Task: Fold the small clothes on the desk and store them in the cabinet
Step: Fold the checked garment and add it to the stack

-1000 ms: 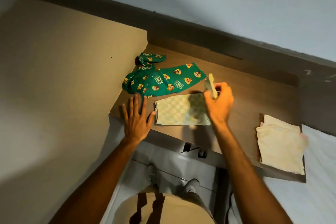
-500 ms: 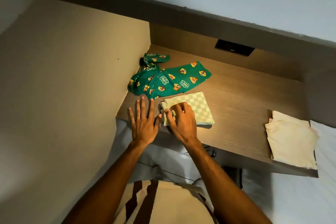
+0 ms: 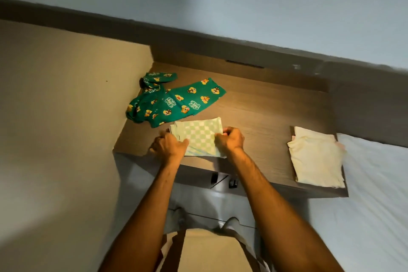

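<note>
Head view: midway by the look of it. Checked green cloth point(image 3: 197, 137) folded at counter point(image 3: 265, 117) front edge, pinched at both sides by left hand point(image 3: 170, 147) and right hand point(image 3: 230, 140). One cream piece point(image 3: 315, 159) folded at right; one green printed garment point(image 3: 172, 100) still unfolded. Three clothes counted, none stored; cabinet not identifiable.

Readable text — none legible, one printed garment only.
The green patterned garment point(image 3: 176, 100), lying unfolded on the desk point(image 3: 265, 117), carries pale block lettering in small stacked patches between cartoon animal faces; the patches repeat across the fabric but appear upside down and too blurred to read — no word can be made out. The checked cloth point(image 3: 198, 137) and the cream folded cloth point(image 3: 315, 157) show no lettering, label or number.
</note>
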